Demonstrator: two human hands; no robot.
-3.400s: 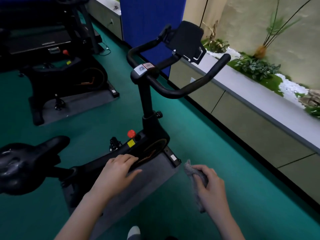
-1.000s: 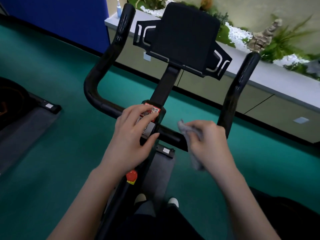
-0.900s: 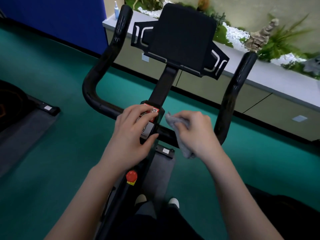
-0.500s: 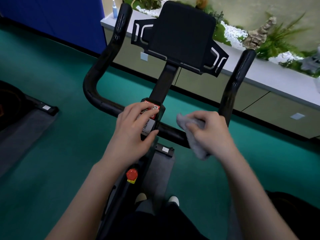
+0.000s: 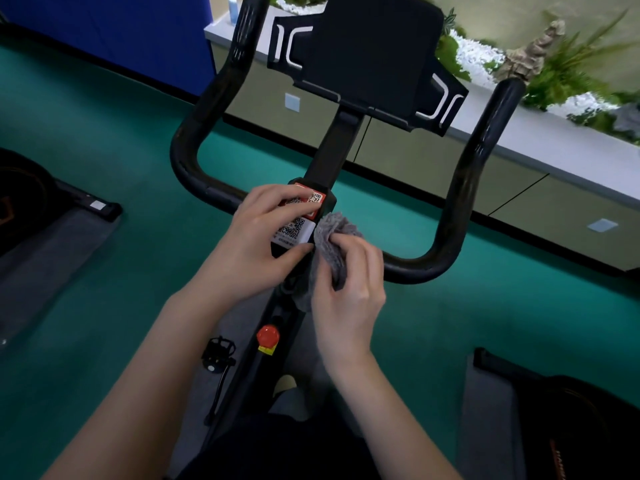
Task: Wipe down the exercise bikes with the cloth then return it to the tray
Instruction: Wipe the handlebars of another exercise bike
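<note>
While gripped: the grey cloth [image 5: 332, 251] is bunched in the right hand [image 5: 348, 289], fingers curled shut around it, pressed to the centre of the handlebar [image 5: 457, 209] just right of the stem clamp.
Cloth texture: soft, nubby, crumpled into folds; one tail hangs down past the palm beside the bike's frame.
Left hand [image 5: 258, 244]: fingers loosely bent and laid over the clamp block, thumb underneath, touching the sticker labels [image 5: 299, 216]; it holds nothing loose, it steadies the stem.
Labels: one red-bordered, one white, both printed with square codes, flat and glossy.
Handlebar shape: a wide black U of round tube, matte and slightly scuffed, both ends rising upright.
Tablet holder [image 5: 370, 53]: a flat black panel with white-edged side brackets, set on an angled stem above the clamp.
Knob [image 5: 267, 336]: a red round knob on a yellow base, on the dark frame below the hands.
Pedal [image 5: 218, 353]: black, toothed, left of the frame.
Floor [image 5: 104, 150]: teal, short-pile carpet look, even in tone.
Mats: grey rectangular mats lie under neighbouring bikes at the floor's left and lower right edges.
Room edge: a low beige cabinet run with a pale top [image 5: 554, 140] borders the far side of the floor, carrying green plants, white pebbles and a rock.
Far left corner: a blue partition [image 5: 121, 32]; a small spray bottle [image 5: 232, 8] stands on the cabinet end.
</note>
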